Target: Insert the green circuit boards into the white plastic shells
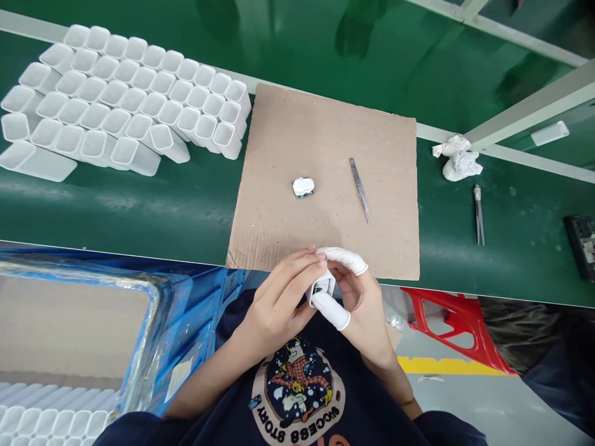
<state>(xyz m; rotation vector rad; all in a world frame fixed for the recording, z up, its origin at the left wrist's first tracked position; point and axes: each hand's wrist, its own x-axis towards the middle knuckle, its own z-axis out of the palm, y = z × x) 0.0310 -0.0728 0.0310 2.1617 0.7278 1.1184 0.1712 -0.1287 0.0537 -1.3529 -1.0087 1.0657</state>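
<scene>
My left hand [276, 297] is wrapped round a small white plastic housing [329, 284], its open end turned to the right. Just inside that opening a bit of green circuit board shows; the rest of it is hidden. My right hand [367, 306] wears white finger cots on thumb and index finger. Its thumb presses at the housing's mouth while the index finger curls over the far side. Beyond my hands, on a cardboard sheet [288, 136], lie a small circuit board with a white block on top [304, 187] and metal tweezers [359, 191].
Rows of white open housings [116, 93] stand at the left of the green table [195, 217]. Crumpled white tissue [460, 164] and a second pair of tweezers [478, 214] lie right. A blue crate [186, 322] is lower left, a red stool [458, 328] lower right.
</scene>
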